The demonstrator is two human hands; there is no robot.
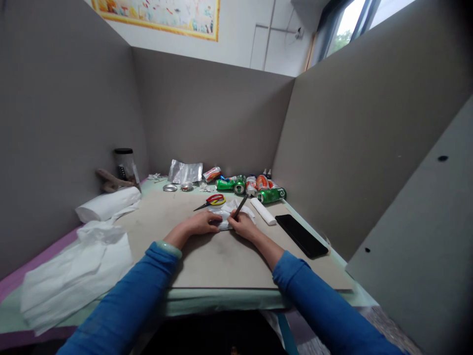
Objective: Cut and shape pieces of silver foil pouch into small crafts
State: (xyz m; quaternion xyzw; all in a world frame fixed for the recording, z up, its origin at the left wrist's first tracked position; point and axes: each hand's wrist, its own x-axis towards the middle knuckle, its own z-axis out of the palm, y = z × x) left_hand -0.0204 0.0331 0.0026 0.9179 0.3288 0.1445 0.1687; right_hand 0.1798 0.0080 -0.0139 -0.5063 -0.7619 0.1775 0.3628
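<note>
Your right hand (243,225) has its grip closed round a slim dark tool (241,206); the tool's long axis slants upward from your fingers toward the tabletop's (221,301) far right corner, its lower tip hidden. The pale, shiny piece (224,223) lies midway between the tabletop's left and right edges, just left of that grip. Your left hand (204,223) touches the piece's left side, but you cannot tell whether its fingers pinch it. The scissors (216,199) lie just beyond, toward the far edge.
</note>
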